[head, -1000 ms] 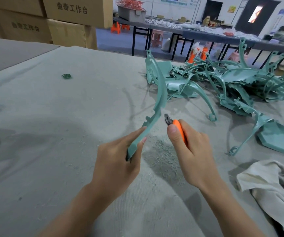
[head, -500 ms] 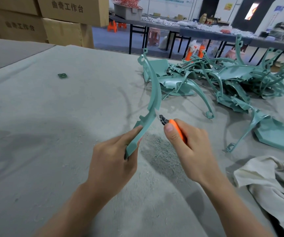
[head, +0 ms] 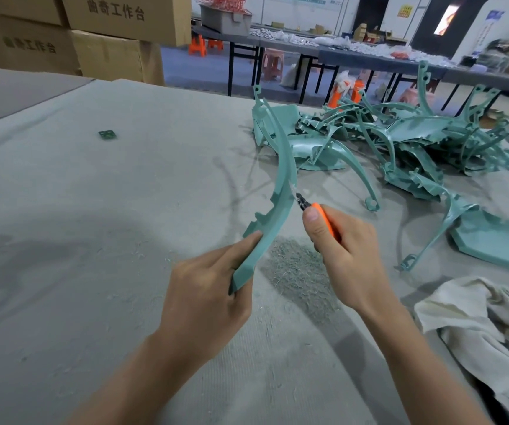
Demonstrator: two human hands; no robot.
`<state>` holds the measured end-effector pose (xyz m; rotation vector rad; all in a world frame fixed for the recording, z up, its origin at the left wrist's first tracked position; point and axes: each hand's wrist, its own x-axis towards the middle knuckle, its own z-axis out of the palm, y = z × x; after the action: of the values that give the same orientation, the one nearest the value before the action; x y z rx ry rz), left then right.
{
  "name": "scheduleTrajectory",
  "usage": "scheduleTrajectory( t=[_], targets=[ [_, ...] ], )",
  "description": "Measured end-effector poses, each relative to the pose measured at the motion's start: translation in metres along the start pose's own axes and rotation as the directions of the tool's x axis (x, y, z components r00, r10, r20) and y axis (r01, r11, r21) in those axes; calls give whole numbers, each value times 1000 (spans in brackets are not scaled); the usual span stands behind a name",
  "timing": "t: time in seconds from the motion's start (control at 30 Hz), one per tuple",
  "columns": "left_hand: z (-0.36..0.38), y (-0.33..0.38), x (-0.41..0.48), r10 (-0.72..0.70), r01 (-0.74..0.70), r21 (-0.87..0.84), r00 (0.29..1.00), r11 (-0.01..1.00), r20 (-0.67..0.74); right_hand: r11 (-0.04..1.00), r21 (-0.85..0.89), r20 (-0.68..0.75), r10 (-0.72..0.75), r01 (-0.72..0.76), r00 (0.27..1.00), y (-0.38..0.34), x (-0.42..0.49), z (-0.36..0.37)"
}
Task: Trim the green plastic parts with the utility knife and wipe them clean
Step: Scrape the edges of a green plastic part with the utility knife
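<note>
Head view: left hand is curled round the bottom end of one curved part, which runs up and away from those fingers. Right hand wraps one knife, blade tip touching the part's right edge, just left of the right fingertips. I'd guess the cut follows that edge. Shavings sit below. Further right there's one rag, plus a pile too tangled to count.

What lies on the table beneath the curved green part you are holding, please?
A patch of fine shavings on the grey table; the right hand hides its right edge.
</note>
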<state>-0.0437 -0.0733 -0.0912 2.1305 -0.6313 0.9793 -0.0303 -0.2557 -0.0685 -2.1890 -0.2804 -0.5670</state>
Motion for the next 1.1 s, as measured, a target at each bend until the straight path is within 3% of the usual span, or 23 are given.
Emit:
scheduleTrajectory(
  t=[0.6, 0.83, 1.1],
  targets=[
    [0, 5, -3, 65, -68, -76, 997, 995, -47, 989, 104, -57, 111, -104, 992, 5, 11, -11],
    [-2, 9, 2, 70, -80, -133, 995, 988, -75, 992, 98, -48, 86, -81, 995, 6, 10, -12],
    [-3, 11, 1, 124, -117, -253, 992, 960, 12, 982, 147, -70, 130, -118, 989, 15, 22, -24]
  ],
)
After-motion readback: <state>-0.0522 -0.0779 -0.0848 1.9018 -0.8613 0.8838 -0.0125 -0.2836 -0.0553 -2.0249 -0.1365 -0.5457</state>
